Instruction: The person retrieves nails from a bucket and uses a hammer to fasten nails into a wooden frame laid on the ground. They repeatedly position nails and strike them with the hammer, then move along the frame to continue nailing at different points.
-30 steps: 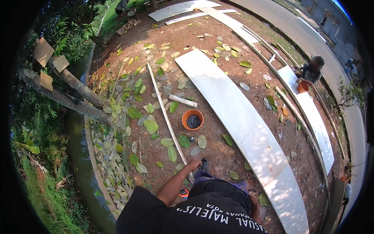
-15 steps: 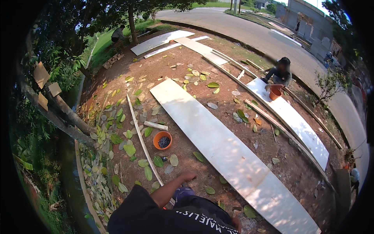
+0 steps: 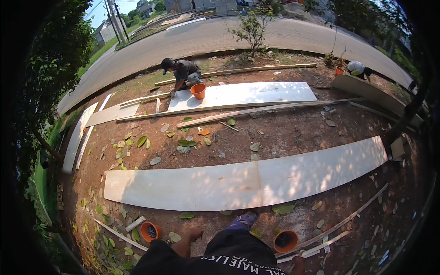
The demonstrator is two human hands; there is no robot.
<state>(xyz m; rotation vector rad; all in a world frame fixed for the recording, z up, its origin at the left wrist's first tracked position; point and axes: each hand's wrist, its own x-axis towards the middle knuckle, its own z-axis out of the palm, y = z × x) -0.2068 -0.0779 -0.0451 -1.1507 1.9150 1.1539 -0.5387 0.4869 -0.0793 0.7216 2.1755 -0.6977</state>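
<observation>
Long pale board (image 3: 247,181) lying flat on bare earth, straight ahead.
Left hand (image 3: 196,235) hangs empty near an orange pot (image 3: 149,231); right hand (image 3: 299,262) unclear. View has swung; board now lies crosswise.

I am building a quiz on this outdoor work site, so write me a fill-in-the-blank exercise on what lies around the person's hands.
1. The left hand is nearest a small round pot of ______ colour.
2. In front of the person, the long pale flat board lies on bare ______.
3. Scattered on the ground to the person's left are green ______.
4. At the far white board, a co-worker crouches beside another pot, also ______.

Missing words: orange; soil; leaves; orange
</observation>
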